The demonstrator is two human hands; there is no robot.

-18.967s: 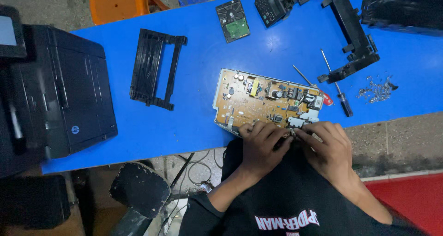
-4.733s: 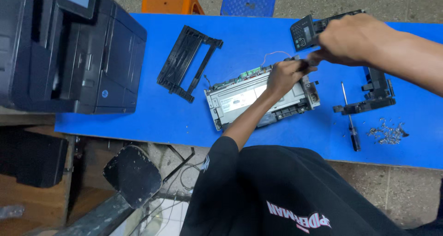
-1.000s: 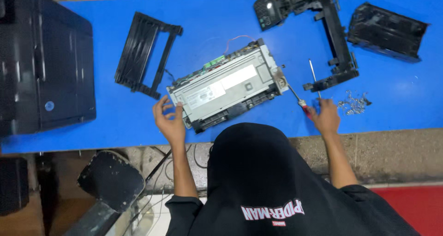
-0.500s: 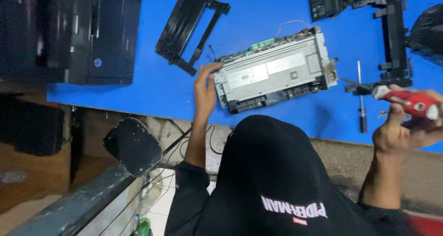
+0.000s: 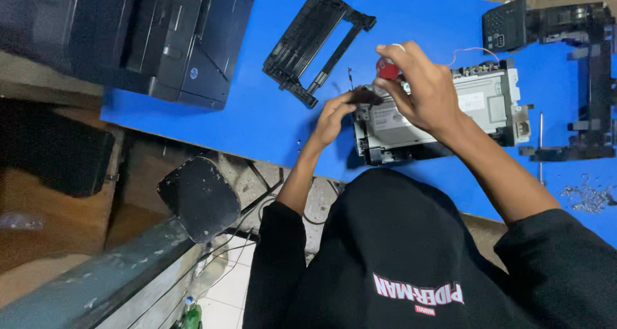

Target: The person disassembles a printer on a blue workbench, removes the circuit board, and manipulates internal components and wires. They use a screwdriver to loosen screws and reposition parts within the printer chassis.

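1. We see the right hand [image 5: 424, 91] wrapped around a red-handled screwdriver [image 5: 387, 68], fingers pressed together on the handle, above the left end of the metal printer unit [image 5: 443, 113].
2. Left hand [image 5: 339, 113] sits at the unit's left edge, fingers curled and pinching a small dark part there.
3. The unit lies on the blue counter [image 5: 257, 120], near its front edge.
4. Black plastic frame [image 5: 315, 43] lies just left of it; black printer [image 5: 154, 33] far left; loose screws [image 5: 588, 197] right.
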